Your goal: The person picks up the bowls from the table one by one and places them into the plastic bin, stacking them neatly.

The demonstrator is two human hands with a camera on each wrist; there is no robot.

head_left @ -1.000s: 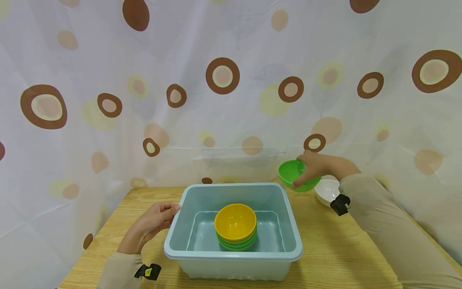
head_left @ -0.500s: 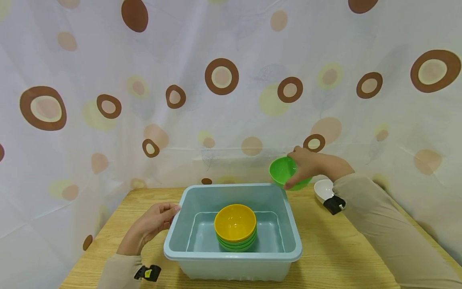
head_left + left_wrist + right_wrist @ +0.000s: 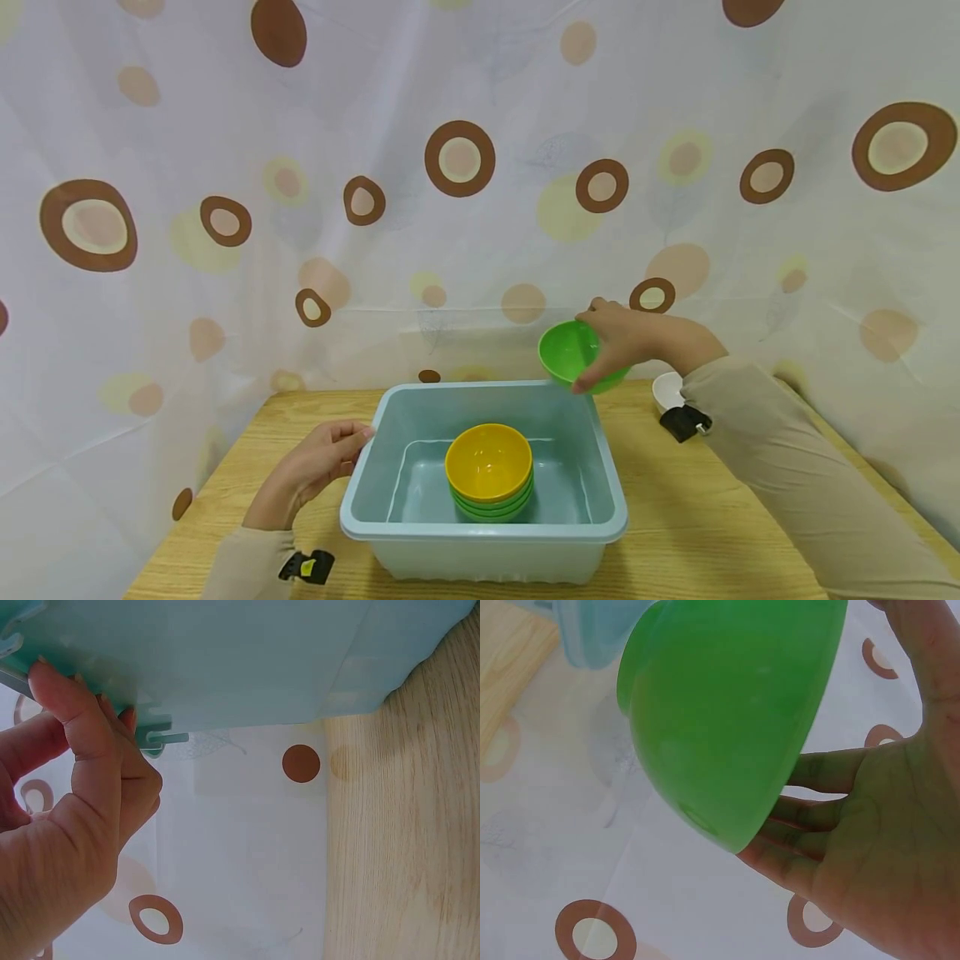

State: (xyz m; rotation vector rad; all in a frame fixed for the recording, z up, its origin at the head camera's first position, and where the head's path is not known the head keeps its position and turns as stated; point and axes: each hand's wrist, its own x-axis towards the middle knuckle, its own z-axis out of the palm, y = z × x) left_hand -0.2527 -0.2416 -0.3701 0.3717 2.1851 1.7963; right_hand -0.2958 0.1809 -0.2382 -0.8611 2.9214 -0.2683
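Observation:
My right hand (image 3: 626, 337) grips a green bowl (image 3: 564, 354) by its rim, holding it tilted in the air above the far right corner of a light blue plastic tub (image 3: 483, 531). Close up in the right wrist view, the fingers reach inside the green bowl (image 3: 720, 720). Inside the tub, a yellow bowl (image 3: 489, 463) tops a stack of green bowls (image 3: 492, 510). My left hand (image 3: 318, 458) holds the tub's left rim; the left wrist view has its fingers (image 3: 67, 694) curled up under that rim.
Behind my right wrist a white bowl (image 3: 666, 390) stands on the wooden table (image 3: 675, 517), partly hidden. A white curtain (image 3: 480, 250) with brown and beige spots hangs behind the table and along its sides.
The right hand has carried the green bowl leftward and slightly up, from beside the tub to over its far right corner. The left hand, tub and stacked bowls stay put.

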